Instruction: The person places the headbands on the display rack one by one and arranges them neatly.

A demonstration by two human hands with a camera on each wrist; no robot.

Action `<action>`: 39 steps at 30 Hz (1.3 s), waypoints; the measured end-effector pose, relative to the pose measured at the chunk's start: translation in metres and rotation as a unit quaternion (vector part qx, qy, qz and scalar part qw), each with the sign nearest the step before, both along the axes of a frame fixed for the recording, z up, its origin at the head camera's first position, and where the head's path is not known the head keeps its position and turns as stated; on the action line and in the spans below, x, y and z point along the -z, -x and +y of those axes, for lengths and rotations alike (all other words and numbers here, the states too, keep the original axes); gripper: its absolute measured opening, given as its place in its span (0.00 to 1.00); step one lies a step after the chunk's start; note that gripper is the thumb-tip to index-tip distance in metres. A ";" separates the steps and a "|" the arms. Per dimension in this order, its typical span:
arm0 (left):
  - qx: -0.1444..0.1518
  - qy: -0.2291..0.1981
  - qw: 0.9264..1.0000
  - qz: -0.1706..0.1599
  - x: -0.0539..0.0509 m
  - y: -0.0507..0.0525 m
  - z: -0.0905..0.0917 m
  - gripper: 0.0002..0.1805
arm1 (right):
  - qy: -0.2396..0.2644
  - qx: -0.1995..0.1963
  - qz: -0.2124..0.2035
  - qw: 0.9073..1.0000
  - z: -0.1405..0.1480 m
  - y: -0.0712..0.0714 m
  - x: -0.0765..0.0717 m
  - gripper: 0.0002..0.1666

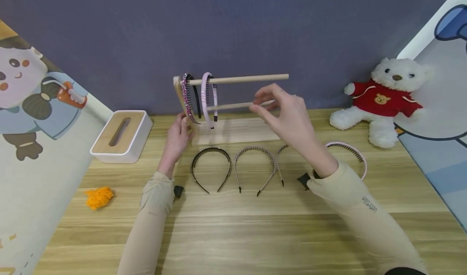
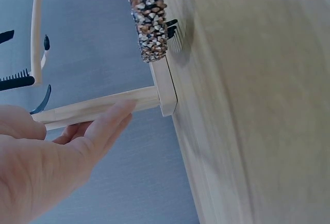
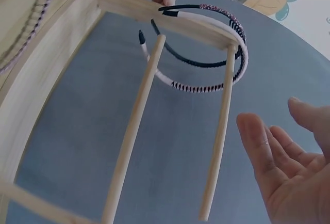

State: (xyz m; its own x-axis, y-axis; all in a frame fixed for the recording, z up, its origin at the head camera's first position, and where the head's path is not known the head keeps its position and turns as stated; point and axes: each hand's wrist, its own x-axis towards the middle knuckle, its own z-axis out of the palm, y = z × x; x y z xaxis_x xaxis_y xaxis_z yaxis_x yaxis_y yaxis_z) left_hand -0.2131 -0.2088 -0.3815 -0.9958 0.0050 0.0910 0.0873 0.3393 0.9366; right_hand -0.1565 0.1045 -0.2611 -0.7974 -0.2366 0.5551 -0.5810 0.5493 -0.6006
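Wood-grain tabletop (image 1: 233, 242): 1 wooden headband rack (image 1: 237, 131) between the hands; 2 headbands (image 1: 204, 94) hung near its upright (image 1: 179, 89), gripped by left hand (image 1: 176, 138); upper dowel (image 1: 251, 79) running left-right, free end nearer right hand (image 1: 292, 118), empty, fingers parted.

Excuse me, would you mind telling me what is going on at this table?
A person's left hand grips the upright of a wooden headband rack, while the right hand holds nothing near the free ends of its rods. A pink sparkly headband and a pale pink headband hang on the upper rod. More headbands lie on the table in front.
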 end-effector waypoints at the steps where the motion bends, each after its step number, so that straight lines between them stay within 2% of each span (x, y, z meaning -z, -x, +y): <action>1: -0.001 0.002 1.000 0.002 0.000 0.000 0.000 0.29 | -0.004 0.003 0.001 1.000 0.004 -0.002 0.001 0.16; 11: -0.004 0.010 1.000 0.008 0.000 -0.001 0.001 0.28 | -0.040 0.038 -0.006 0.998 0.049 -0.017 0.011 0.14; 19: -0.001 0.008 1.000 0.007 0.000 -0.001 0.001 0.28 | -0.048 0.075 -0.031 0.996 0.086 -0.021 0.025 0.15; 26: -0.001 0.005 1.000 0.004 0.000 -0.001 0.001 0.28 | -0.080 0.113 -0.015 0.990 0.117 -0.021 0.040 0.14; 31: -0.003 0.006 1.000 0.000 0.000 -0.001 0.001 0.29 | -0.096 0.119 -0.036 0.988 0.138 -0.024 0.049 0.13; 39: -0.004 0.007 1.000 0.005 -0.001 -0.001 0.001 0.29 | -0.118 0.146 -0.078 0.979 0.178 -0.028 0.073 0.15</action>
